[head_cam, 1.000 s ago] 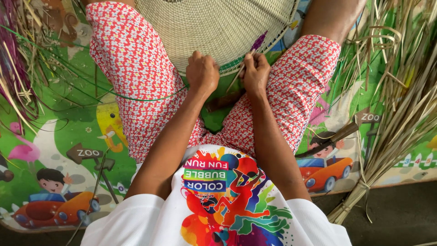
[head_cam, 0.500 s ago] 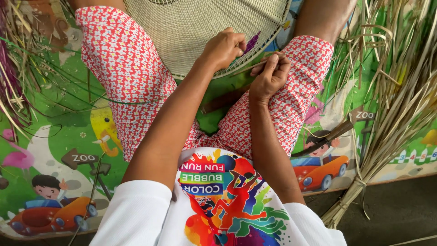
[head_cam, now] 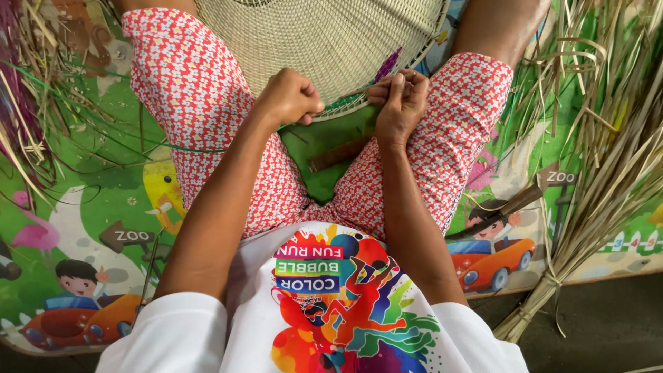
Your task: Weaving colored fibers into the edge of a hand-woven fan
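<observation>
Round pale woven straw mat (head_cam: 324,41) lay across lap, top cut off by frame; left hand (head_cam: 289,98) fisted at its rim, right hand (head_cam: 399,105) pinched a strand there, fingertip contact hidden.

left hand (head_cam: 289,97): fisted at woven basket (head_cam: 324,41) rim | right hand (head_cam: 399,102): pinching rim strand

The woven mat (head_cam: 324,41) runs off the frame at twelve o'clock; the reed bundle (head_cam: 594,207) is cropped at three o'clock.
</observation>
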